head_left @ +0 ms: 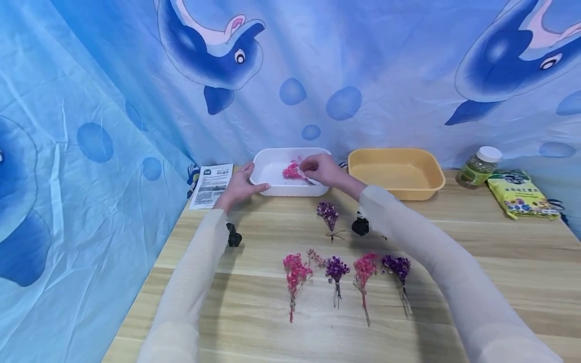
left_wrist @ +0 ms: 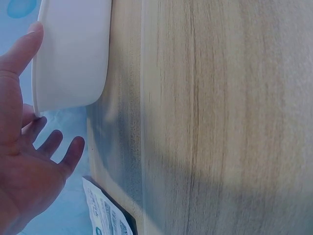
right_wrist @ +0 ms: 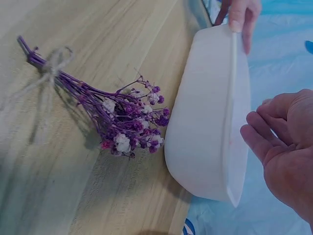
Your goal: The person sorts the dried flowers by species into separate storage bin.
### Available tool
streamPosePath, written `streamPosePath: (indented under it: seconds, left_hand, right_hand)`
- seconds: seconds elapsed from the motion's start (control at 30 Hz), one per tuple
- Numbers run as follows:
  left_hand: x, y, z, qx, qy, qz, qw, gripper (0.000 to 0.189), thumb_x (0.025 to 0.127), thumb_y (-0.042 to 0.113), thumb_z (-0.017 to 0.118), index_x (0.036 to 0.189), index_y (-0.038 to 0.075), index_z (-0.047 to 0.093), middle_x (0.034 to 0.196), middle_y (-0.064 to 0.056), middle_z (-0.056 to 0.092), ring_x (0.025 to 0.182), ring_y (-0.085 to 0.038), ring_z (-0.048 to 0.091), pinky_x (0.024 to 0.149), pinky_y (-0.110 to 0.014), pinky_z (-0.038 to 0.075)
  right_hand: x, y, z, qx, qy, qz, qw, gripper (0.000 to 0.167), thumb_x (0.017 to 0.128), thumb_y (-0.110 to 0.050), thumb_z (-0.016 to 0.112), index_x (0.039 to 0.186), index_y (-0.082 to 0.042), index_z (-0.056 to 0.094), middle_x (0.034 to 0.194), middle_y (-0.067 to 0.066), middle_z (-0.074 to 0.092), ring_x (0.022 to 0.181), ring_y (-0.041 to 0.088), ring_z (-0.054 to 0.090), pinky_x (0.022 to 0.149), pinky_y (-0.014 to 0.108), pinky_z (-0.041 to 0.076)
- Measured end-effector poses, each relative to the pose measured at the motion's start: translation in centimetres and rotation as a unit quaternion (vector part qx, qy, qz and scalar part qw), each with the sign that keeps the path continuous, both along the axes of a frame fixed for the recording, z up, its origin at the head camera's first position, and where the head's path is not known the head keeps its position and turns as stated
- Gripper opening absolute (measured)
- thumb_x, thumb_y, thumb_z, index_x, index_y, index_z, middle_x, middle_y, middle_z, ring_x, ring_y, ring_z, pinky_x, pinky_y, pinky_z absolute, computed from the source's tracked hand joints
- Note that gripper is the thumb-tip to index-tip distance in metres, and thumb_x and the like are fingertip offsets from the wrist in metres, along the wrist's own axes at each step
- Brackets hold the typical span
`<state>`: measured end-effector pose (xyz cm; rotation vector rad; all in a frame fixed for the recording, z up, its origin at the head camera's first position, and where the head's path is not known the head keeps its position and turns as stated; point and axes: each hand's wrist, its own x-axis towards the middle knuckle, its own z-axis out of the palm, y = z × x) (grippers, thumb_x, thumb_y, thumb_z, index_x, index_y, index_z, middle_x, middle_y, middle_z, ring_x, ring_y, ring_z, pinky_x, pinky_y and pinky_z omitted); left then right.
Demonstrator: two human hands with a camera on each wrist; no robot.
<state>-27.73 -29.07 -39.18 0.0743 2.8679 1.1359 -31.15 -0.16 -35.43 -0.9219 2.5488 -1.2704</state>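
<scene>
A white plastic basin (head_left: 290, 191) stands at the back of the table, with a bunch of pink dried flowers (head_left: 294, 172) inside. My left hand (head_left: 240, 185) holds the basin's left corner, thumb along the front rim and fingers round the side; its outer fingers are spread in the left wrist view. Over the basin, my right hand (head_left: 321, 169) has loosely bent fingers beside the pink bunch. No stems show between its fingers in the right wrist view, where the basin wall hides the bunch. A twine-tied purple bunch (right_wrist: 132, 117) lies just in front of the basin.
Nearer the front lie two pink bunches (head_left: 297, 275) (head_left: 364, 272) and two purple bunches (head_left: 336, 269) (head_left: 399, 268). A yellow basin (head_left: 397, 193) stands right of the white one. Farther right are a lidded jar (head_left: 476, 169) and a green-yellow packet (head_left: 519, 194). A printed white packet (head_left: 212, 184) lies left.
</scene>
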Motion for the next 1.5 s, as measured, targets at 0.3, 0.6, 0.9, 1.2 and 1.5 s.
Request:
streamPosePath:
  seconds: [0.3,0.6,0.9,1.2,1.5]
  left_hand:
    - [-0.1,-0.4,-0.2,0.0,0.0,-0.002,1.0,0.105,0.085,0.042,0.08,0.157,0.002,0.015,0.166,-0.012,0.01,0.151,-0.031,0.009,0.121,-0.045,0.015]
    - [-0.2,-0.6,0.3,0.005,0.008,-0.006,0.9999,0.105,0.085,0.04,0.081,0.157,0.0,0.016,0.165,-0.013,0.011,0.151,-0.031,0.009,0.121,-0.045,0.013]
    - [-0.4,-0.7,-0.1,-0.005,0.008,-0.005,0.9999,0.105,0.085,0.042,0.08,0.157,0.001,0.015,0.165,-0.013,0.011,0.151,-0.031,0.01,0.121,-0.046,0.014]
    - [-0.2,-0.4,-0.1,-0.013,0.006,-0.007,0.9999,0.104,0.086,0.042,0.078,0.157,0.0,0.014,0.165,-0.014,0.01,0.151,-0.032,0.009,0.121,-0.046,0.014]
    - [-0.3,-0.1,-0.2,-0.018,0.01,-0.013,0.9997,0.103,0.086,0.039,0.079,0.156,-0.002,0.016,0.165,-0.017,0.012,0.15,-0.034,0.01,0.121,-0.046,0.013]
  right_hand:
    - [2.8,4.1,1.3,-0.063,-0.01,-0.027,0.9976,0.024,0.094,-0.002,0.067,0.116,0.008,0.067,0.113,0.02,0.069,0.105,0.031,0.064,0.094,0.038,0.053]
    - [5.2,10.0,1.7,-0.08,-0.068,-0.072,0.9919,0.035,0.096,-0.008,0.068,0.126,0.007,0.061,0.114,0.022,0.067,0.102,0.035,0.065,0.086,0.034,0.058]
    - [9.0,15.2,1.1,-0.075,-0.058,-0.129,0.9871,0.043,0.098,-0.01,0.066,0.133,0.011,0.053,0.122,0.028,0.062,0.1,0.037,0.065,0.077,0.028,0.059]
    - [12.8,19.6,-1.3,-0.062,-0.017,-0.204,0.9768,0.044,0.096,-0.009,0.066,0.13,0.014,0.052,0.116,0.031,0.061,0.091,0.02,0.063,0.069,0.019,0.057]
    - [15.5,22.8,-3.3,-0.003,-0.014,-0.26,0.9655,0.055,0.095,-0.019,0.07,0.132,0.015,0.049,0.123,0.037,0.056,0.105,0.05,0.061,0.069,0.014,0.053]
